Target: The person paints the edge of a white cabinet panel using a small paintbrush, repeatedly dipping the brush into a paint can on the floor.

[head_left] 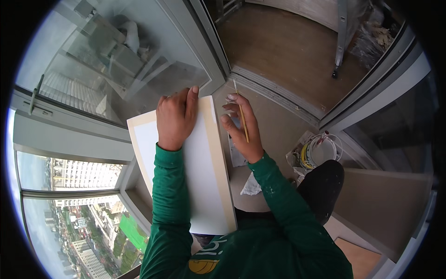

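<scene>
the right hand (251, 128) grips a slim wooden brush (242, 116), right of the white beige-edged board (204, 186). the left hand (177, 118) curls over it, hold unclear.

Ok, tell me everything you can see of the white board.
The board is a flat rectangular panel, white and smooth-looking, with a cream band along its top, left and right edges; whether that is tape, I can't tell. Its near end lies by the person's lap, its far end toward the glass door. The left hand curls over the top edge, and the green sleeve hides part of the face.
</scene>
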### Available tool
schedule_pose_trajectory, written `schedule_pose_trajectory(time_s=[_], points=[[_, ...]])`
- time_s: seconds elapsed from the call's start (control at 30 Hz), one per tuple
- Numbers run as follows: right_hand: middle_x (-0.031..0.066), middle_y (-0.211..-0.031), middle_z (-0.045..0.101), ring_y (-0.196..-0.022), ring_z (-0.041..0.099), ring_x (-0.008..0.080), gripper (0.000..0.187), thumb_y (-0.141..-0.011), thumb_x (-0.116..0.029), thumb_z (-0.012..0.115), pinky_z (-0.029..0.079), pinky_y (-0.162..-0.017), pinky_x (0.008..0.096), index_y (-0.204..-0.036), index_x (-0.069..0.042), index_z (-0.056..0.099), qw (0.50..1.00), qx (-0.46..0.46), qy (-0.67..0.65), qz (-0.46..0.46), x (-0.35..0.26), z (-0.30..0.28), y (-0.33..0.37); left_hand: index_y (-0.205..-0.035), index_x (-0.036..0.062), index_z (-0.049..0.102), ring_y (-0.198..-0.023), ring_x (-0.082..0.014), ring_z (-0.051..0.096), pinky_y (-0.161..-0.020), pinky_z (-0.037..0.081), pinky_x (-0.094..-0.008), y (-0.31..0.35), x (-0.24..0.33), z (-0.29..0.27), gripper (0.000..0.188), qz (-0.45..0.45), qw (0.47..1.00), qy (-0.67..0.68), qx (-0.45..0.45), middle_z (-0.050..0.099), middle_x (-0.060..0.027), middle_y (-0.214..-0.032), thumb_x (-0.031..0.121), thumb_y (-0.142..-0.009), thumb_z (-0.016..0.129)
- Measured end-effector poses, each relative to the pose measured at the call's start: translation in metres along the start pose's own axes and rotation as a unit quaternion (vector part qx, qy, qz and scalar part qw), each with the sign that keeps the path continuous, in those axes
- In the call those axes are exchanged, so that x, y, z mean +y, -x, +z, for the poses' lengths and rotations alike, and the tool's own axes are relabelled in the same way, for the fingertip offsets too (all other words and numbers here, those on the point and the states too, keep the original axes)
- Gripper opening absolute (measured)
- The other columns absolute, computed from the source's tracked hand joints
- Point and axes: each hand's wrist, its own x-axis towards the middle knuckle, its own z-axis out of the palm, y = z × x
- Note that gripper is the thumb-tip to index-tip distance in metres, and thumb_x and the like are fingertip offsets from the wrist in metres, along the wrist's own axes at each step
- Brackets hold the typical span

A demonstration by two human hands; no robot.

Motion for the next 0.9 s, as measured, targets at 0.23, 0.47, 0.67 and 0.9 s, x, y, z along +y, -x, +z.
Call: schedule_pose_trajectory(time_s=[0.23,0.47,0.67,0.9], points=[[0.008,-0.138,0.054,-0.118,0.058,0.0205,0.063,-0.095,-0.036,0.075,0.043,-0.098,0.0383,-0.144,-0.008,0.046,1.0,-0.006,-0.005,0.009,0.006,0.006,-0.008,-0.072,0.002,0.059,-0.058,-0.0392,0.052,-0.067,0.043,-0.0436,-0.006,0.0,0.003,0.041,0.006,1.0,0.001,0.001,0.056,-0.0165,-0.06,0.027,-0.104,0.059],[0.007,-0.138,0.055,-0.118,0.058,0.0195,0.06,-0.095,-0.033,0.075,0.045,-0.096,0.0369,-0.144,-0.01,0.047,0.999,0.003,-0.026,0.021,0.013,0.007,-0.022,-0.072,0.0026,0.06,-0.058,-0.0391,0.053,-0.068,0.044,-0.0439,-0.005,0.001,0.006,0.041,0.002,1.0,0.013,0.005,0.056,-0.0161,-0.06,0.027,-0.104,0.059],[0.0065,-0.135,0.057,-0.117,0.057,0.0184,0.059,-0.096,-0.034,0.074,0.045,-0.092,0.0355,-0.143,-0.01,0.048,1.0,0.005,-0.016,0.014,0.013,0.008,-0.044,-0.072,0.0031,0.061,-0.058,-0.0386,0.054,-0.068,0.043,-0.0446,-0.006,0.002,0.004,0.04,-0.007,1.0,0.02,-0.007,0.057,-0.016,-0.06,0.028,-0.104,0.06],[0.0073,-0.134,0.055,-0.116,0.056,0.0187,0.058,-0.099,-0.041,0.07,0.045,-0.093,0.0339,-0.142,-0.008,0.049,0.999,0.024,0.001,0.026,0.007,0.011,-0.069,-0.072,0.0026,0.061,-0.057,-0.0381,0.054,-0.067,0.043,-0.0448,-0.006,0.003,0.006,0.041,0.009,1.0,0.005,0.011,0.057,-0.016,-0.06,0.028,-0.104,0.059]])
